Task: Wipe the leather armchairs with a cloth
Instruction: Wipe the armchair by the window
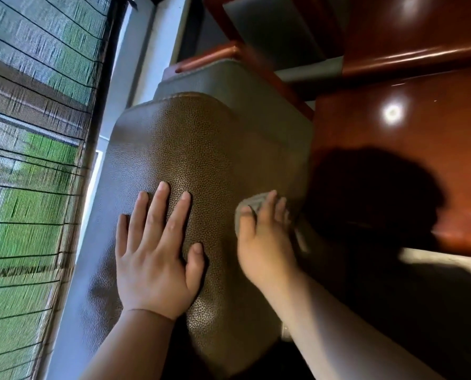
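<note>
Beside the window blind, armchair back faces up | left hand flat, fingers straight, bracing leather | right hand presses cloth at right edge | step: wiping back panel; next likely sweep across toward left hand.

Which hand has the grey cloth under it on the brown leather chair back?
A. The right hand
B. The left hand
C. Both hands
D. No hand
A: the right hand presses the grey cloth against the edge of the brown leather chair back, while the left hand lies flat and bare on the leather.
</note>
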